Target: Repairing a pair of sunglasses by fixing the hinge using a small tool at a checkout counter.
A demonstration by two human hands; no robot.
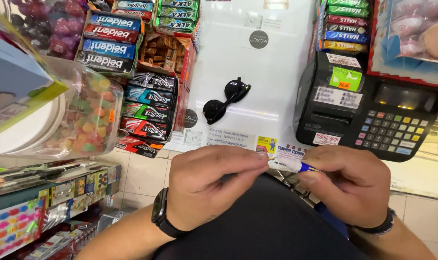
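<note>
A slim white-and-blue plastic pen (pixel 292 166) lies level between both hands, near the person and just in front of the white glossy counter (pixel 272 58). Its white end is pinched by the fingertips of the left hand (pixel 207 185), which wears a black wristwatch (pixel 162 216); its blue end disappears into the right hand (pixel 349 185), closed around it. Both hands grasp the pen.

At far left, a clear plastic tub (pixel 91 115) holds multicoloured sugared gummy sweets. Beside it, open cardboard display boxes (pixel 149 108) hold stacked flat gum packs in black, blue, green and red wrappers. Further boxes with gum and candy sticks stand along the far edge.

On the counter lies a pair of black round sunglasses (pixel 225 100), well apart from the hands. To the right sits a black cash register (pixel 373 113) with coloured keys and stickers. A shelf of small packaged goods (pixel 36 212) occupies the near left.
</note>
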